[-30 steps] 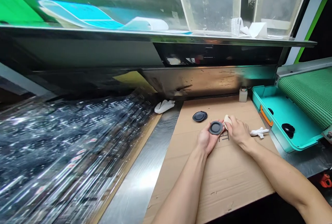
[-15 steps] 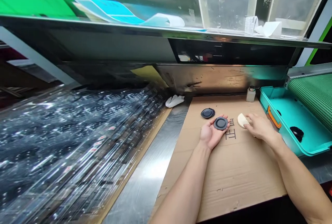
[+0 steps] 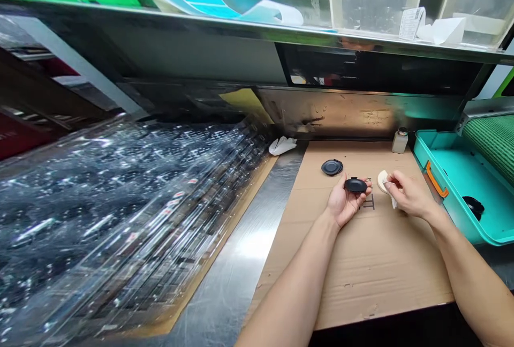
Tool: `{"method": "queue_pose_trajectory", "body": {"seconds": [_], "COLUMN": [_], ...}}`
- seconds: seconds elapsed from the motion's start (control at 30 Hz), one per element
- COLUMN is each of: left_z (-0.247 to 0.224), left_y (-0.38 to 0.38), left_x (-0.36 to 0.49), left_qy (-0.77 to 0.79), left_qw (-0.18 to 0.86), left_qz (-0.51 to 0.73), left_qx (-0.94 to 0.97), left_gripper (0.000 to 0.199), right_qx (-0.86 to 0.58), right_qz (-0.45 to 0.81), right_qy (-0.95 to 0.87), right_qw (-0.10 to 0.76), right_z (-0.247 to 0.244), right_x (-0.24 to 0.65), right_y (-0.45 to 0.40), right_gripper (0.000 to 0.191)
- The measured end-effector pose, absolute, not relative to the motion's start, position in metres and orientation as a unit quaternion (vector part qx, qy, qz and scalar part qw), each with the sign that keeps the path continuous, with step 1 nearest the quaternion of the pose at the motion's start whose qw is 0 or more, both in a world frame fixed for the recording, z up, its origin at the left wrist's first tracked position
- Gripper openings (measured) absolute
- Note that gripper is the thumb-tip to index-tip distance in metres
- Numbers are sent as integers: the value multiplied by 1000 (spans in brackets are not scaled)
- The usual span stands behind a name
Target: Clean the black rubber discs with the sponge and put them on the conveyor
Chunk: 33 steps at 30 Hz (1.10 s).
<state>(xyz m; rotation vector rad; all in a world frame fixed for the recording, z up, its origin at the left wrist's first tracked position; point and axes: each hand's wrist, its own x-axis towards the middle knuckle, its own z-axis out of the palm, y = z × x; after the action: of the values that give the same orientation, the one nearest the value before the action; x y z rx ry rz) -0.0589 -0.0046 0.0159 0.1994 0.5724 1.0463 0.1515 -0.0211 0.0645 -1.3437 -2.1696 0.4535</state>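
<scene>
My left hand (image 3: 341, 206) is palm up, its fingers curled round a small black round plastic lid (image 3: 356, 186). The lid's smooth side shows, with a small tab at its rim. To the right, my right hand (image 3: 410, 196) pinches a thin white cloth (image 3: 394, 204) that hangs below the fingers. A cream round pad (image 3: 382, 180) lies just left of those fingertips, partly covered by them. Another black round piece (image 3: 332, 167) rests on the cardboard (image 3: 361, 261) beyond my left hand; it may be more than one, stacked.
A turquoise bin (image 3: 484, 175) with an orange clasp stands at the right, a black part inside. A small bottle (image 3: 400, 141) is at the cardboard's back edge. Clear-wrapped trays (image 3: 132, 208) fill the left. A metal shelf (image 3: 241, 25) overhangs the back.
The lid in my left hand has turned from its ringed, recessed face to its smooth one. My right hand has drawn up a white cloth beside the pad. The whole view has shifted slightly.
</scene>
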Motion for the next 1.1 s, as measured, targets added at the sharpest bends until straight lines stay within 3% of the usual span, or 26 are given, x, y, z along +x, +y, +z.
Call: {"method": "queue_pose_trajectory", "body": {"seconds": [0.2,0.5,1.1], "left_z": [8,-5,-2], "left_y": [-11,-14,-9], "left_x": [-36,-21,-34], "left_qy": [278,341,325], "left_qw": [801,736,750], "left_qz": [495,527,527], "left_qx": [191,253,232], "left_gripper": [53,53,54], "right_qx": [-443,-532,-577], "right_qz": [165,120,191], "right_qy": [-798,-768,-654], "right_qw": [373,336,450], "right_z": [42,16,15], "right_x": [124,114,136], "right_y": [-25,-19,-2], "right_gripper": [14,17,23]}}
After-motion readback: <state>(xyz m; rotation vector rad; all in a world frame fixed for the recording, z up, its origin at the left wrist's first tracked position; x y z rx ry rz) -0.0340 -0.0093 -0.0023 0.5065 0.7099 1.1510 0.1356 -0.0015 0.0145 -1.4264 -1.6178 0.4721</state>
